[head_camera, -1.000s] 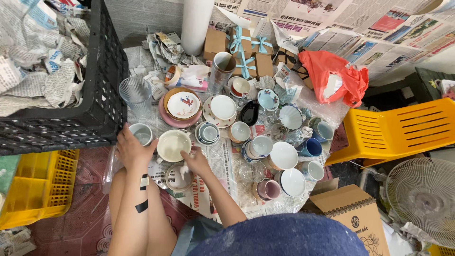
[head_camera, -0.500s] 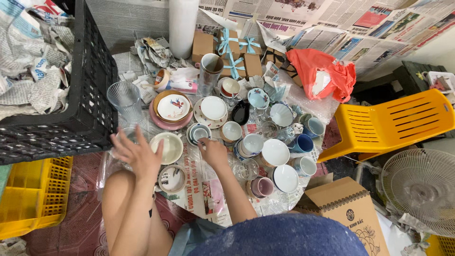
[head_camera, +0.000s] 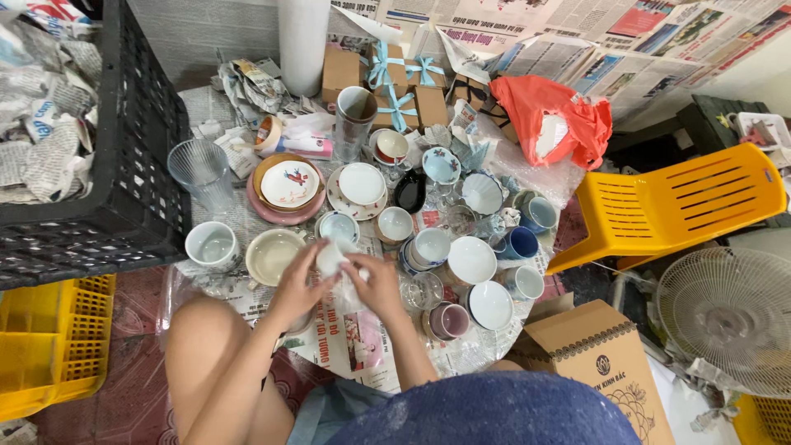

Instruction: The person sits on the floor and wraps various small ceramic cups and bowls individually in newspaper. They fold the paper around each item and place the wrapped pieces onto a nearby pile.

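Orange bag (head_camera: pixel 554 122) beyond ribboned brown boxes (head_camera: pixel 395 82)

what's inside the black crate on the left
The black crate holds crumpled newspaper bundles, visible over its rim. Whatever the paper wraps, and anything lower down, is covered.

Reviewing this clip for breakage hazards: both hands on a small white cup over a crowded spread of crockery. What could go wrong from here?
1. The small white cup is held between the left hand and right hand above packed ceramics; a slipped grip would likely drop it onto the cream bowl or neighbouring cups.
2. The clear glass stands right beside the right hand; an elbow or wrist movement could tip it.
3. The ribbed glass tumbler stands near the spread's edge, beside the black crate, so it seems easy to knock.
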